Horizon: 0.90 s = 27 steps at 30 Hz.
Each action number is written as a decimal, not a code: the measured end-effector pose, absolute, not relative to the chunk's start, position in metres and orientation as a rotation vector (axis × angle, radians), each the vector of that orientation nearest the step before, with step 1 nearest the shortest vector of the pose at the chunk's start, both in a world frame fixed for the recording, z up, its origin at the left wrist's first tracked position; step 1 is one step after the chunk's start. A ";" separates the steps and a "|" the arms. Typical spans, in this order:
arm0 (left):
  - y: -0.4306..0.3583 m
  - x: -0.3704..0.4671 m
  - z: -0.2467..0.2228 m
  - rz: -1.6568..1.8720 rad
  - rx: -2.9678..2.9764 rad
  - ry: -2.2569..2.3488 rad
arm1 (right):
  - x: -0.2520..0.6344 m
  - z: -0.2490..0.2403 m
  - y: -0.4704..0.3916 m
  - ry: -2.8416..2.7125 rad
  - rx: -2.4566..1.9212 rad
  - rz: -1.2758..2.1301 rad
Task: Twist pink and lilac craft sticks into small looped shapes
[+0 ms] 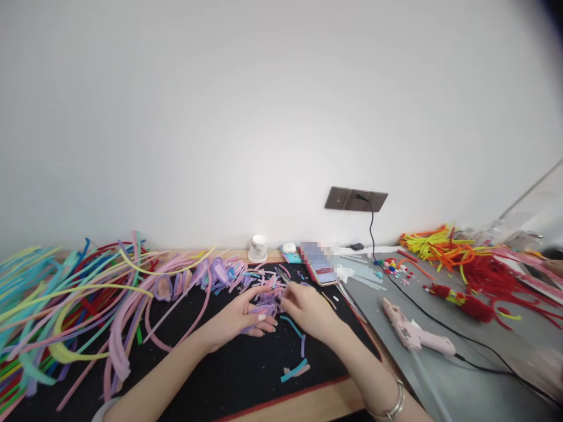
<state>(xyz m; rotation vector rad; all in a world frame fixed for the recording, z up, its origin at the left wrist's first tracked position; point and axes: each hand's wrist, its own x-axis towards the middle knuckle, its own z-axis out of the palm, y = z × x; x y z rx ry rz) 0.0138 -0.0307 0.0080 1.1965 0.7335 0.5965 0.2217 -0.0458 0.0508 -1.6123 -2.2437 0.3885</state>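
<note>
My left hand (240,319) is curled around a bent bundle of purple pipe cleaners (264,310) over the black mat. Close beside it, my right hand (310,308) has its fingers drawn together at the bundle's right side; what sits between them is hidden. Short purple and pink pipe cleaner pieces (250,280) lie in a heap just beyond both hands. Nearer to me, a few blue and pink cut pieces (295,370) rest on the black mat (220,375).
Long pastel pipe cleaners (65,316) spread over the left side. A paper cup (258,249) and a phone (320,264) stand at the back. On the right are a pink glue gun (416,334) with its cord, small pompoms (396,266) and red pipe cleaners (488,272).
</note>
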 end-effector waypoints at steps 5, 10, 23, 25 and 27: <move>-0.032 0.015 0.007 0.622 1.168 0.734 | 0.199 0.038 -0.038 -2.355 -1.176 0.655; -0.019 0.015 0.002 0.910 1.161 0.956 | 0.195 0.028 -0.018 -2.101 -1.160 0.589; -0.009 0.016 -0.012 0.925 1.422 1.063 | 0.193 0.007 -0.015 -1.964 -1.151 0.513; -0.011 0.017 -0.009 0.955 1.434 1.068 | 0.191 0.006 -0.016 -1.939 -1.154 0.495; -0.011 0.017 -0.006 0.975 1.423 1.076 | 0.191 0.004 -0.017 -1.906 -1.162 0.513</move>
